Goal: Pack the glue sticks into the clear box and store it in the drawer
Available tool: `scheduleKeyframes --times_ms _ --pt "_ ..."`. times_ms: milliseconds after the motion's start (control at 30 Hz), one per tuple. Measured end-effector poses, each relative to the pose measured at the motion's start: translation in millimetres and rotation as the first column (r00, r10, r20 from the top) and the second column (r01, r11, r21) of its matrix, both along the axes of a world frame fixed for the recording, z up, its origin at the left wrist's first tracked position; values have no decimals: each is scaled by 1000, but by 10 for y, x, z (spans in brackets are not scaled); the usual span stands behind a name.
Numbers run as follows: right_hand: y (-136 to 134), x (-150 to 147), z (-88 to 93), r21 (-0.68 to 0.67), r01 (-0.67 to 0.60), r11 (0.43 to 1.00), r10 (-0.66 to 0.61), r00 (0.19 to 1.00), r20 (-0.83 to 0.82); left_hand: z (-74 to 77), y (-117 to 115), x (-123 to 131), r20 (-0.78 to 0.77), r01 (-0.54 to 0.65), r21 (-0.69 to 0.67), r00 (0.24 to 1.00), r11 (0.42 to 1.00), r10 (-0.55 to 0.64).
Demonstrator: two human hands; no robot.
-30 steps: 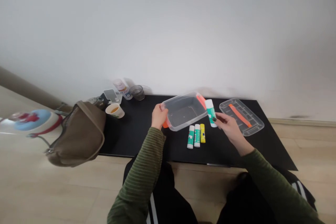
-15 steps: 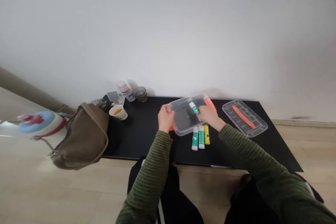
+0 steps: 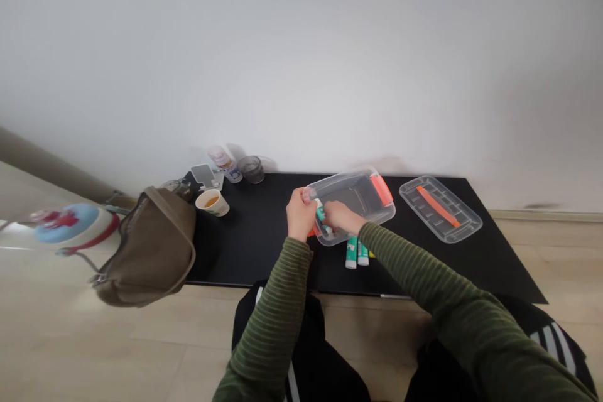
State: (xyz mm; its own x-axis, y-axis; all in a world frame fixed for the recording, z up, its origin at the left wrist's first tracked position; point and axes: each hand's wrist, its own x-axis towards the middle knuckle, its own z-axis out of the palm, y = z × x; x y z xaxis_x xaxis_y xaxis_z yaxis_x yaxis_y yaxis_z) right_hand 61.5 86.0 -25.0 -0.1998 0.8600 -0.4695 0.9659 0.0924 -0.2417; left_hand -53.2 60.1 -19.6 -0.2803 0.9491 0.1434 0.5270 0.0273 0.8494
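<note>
My left hand point(image 3: 301, 215) is closed on the left end of a clear plastic box point(image 3: 367, 196) with orange clips, which stands tilted over the black table. My right hand point(image 3: 343, 217) reaches inside the box, its fingers round a green and white glue stick point(image 3: 321, 211) at the box's left end. Part of that stick is hidden by the fingers. In front of the box lie two more green glue sticks point(image 3: 351, 253), side by side. Of a yellow stick point(image 3: 372, 254) beside them only a sliver shows past my right sleeve.
The box's clear lid point(image 3: 455, 233) with an orange handle lies at the right of the black table point(image 3: 264, 245). To the left stand a paper cup point(image 3: 212, 202) of brownish drink, a dark glass point(image 3: 251, 169), a spray bottle point(image 3: 226, 163), a phone stand point(image 3: 205, 177) and a brown bag point(image 3: 155, 248).
My right hand has moved left with the glue stick, from the middle of the box down into its left end. My left hand keeps its hold on the box.
</note>
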Motion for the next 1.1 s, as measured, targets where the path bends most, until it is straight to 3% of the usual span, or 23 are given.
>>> scheduleKeyframes --times_ms 167,333,433,500,567,633,800,933,1100 --pt "-19 -111 -48 40 24 999 -24 1000 -6 -5 -11 -2 4 1 -13 1000 1000 -1" --pt "-87 182 131 128 -5 992 16 996 -86 -27 13 -16 6 -5 -10 1000 1000 5" --pt "-321 544 258 283 112 953 -9 940 -342 -46 20 -24 27 -8 -7 1000 1000 8" --pt "-560 825 273 281 293 914 -81 811 -579 -56 21 -25 47 -11 -5 999 1000 11" --pt "-815 1088 196 251 446 859 -169 711 -682 -63 24 -24 62 -17 -6 998 1000 17" --pt "-1035 1296 23 253 547 798 -232 666 -709 -68 28 -22 71 -23 -7 997 1000 23" --pt "-1261 1516 -581 342 617 709 -367 737 -568 -97 22 -26 82 -28 -4 996 1000 28" --pt "-1220 1521 -834 377 575 726 -407 802 -438 -125 3 -38 99 -33 4 995 999 33" --pt "-1177 1506 -807 307 555 773 -448 820 -356 -114 -9 -38 96 -46 -13 994 999 47"
